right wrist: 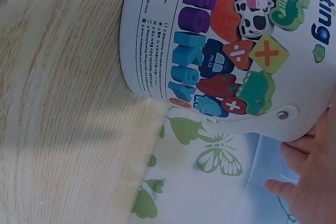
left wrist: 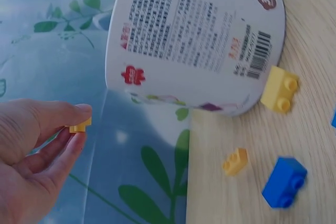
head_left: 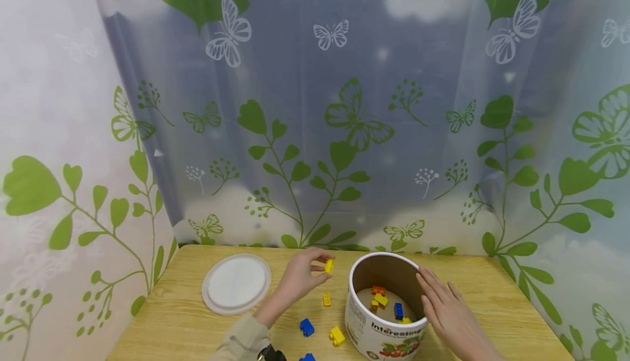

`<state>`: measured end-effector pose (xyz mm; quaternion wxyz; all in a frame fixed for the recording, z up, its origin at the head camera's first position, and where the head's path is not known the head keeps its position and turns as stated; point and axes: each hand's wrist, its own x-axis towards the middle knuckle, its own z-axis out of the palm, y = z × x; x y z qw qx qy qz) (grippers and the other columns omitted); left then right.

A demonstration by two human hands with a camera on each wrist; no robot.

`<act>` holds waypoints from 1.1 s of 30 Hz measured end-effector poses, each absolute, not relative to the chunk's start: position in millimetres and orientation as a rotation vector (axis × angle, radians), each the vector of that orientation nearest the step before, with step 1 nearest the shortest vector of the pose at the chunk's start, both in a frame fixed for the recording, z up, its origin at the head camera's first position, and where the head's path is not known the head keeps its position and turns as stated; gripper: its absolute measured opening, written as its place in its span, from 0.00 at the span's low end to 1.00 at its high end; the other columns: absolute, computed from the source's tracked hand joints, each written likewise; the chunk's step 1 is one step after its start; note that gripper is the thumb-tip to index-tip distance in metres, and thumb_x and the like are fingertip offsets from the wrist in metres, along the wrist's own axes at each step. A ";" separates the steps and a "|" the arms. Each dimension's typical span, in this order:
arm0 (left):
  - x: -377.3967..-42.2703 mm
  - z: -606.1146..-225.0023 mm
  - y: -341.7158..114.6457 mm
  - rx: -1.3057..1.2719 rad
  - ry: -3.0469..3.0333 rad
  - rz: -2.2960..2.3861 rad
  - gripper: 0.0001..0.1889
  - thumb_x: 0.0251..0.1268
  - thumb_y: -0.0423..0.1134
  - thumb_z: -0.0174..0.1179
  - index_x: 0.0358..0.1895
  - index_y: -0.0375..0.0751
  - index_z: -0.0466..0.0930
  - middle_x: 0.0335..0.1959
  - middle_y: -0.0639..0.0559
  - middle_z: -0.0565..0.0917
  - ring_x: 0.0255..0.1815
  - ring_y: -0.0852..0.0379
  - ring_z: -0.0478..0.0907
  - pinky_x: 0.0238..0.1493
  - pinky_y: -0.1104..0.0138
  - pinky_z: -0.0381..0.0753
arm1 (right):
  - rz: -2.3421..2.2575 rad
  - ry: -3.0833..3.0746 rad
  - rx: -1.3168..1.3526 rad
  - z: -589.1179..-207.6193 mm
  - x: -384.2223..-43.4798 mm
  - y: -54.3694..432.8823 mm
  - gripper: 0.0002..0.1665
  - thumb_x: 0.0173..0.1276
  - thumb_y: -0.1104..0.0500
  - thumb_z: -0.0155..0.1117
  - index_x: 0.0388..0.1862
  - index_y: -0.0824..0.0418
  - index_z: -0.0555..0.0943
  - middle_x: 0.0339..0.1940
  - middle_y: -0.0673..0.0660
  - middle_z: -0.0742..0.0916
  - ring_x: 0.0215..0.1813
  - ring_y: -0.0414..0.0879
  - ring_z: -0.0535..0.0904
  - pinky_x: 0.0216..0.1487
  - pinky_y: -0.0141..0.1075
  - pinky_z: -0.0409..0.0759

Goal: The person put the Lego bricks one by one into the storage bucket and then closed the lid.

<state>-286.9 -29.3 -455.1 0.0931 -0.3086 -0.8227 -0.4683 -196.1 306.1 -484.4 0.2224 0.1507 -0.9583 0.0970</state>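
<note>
Between thumb and fingers, my left hand (head_left: 303, 274) pinches a small yellow toy brick (head_left: 328, 265), held above the table to the left of a white printed bucket (head_left: 384, 331). In the left wrist view the same yellow brick (left wrist: 80, 125) shows mostly covered by the fingertips. My right hand (head_left: 445, 306) rests on the bucket's right rim with its fingers extended. Inside the open bucket lie several bricks, among them a blue brick (head_left: 398, 310), a yellow brick (head_left: 380, 300) and an orange brick (head_left: 378, 290).
Loose on the wooden table (head_left: 167, 317) lie a small yellow brick (head_left: 327, 300), a larger yellow brick (head_left: 337, 336), a blue brick (head_left: 307, 327) and another blue brick (head_left: 307, 357) at the frame's lower edge. A round white lid (head_left: 236, 284) lies at the left. Behind hangs a patterned curtain (head_left: 295, 131).
</note>
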 end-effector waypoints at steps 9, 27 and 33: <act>-282.5 -446.4 7.0 -0.977 -2.446 -1.458 0.19 0.60 0.26 0.70 0.55 0.35 0.83 0.51 0.43 0.83 0.52 0.43 0.82 0.49 0.65 0.87 | 0.262 -2.641 0.423 -483.9 -195.3 306.5 0.27 0.78 0.56 0.57 0.73 0.61 0.73 0.75 0.57 0.74 0.78 0.45 0.62 0.68 0.62 0.68; -277.7 -440.9 66.7 -1.088 -2.520 -1.400 0.17 0.61 0.30 0.72 0.53 0.38 0.84 0.49 0.49 0.83 0.47 0.55 0.85 0.43 0.79 0.82 | 0.268 -2.672 0.410 -484.0 -196.1 307.0 0.28 0.78 0.57 0.57 0.73 0.62 0.72 0.75 0.58 0.73 0.74 0.58 0.69 0.69 0.63 0.67; -277.4 -442.5 78.3 -1.153 -2.571 -1.349 0.16 0.62 0.31 0.71 0.53 0.39 0.84 0.48 0.49 0.83 0.44 0.60 0.85 0.41 0.80 0.82 | 0.270 -2.660 0.408 -483.7 -195.9 306.2 0.27 0.78 0.57 0.57 0.73 0.61 0.73 0.75 0.57 0.74 0.74 0.58 0.69 0.69 0.63 0.67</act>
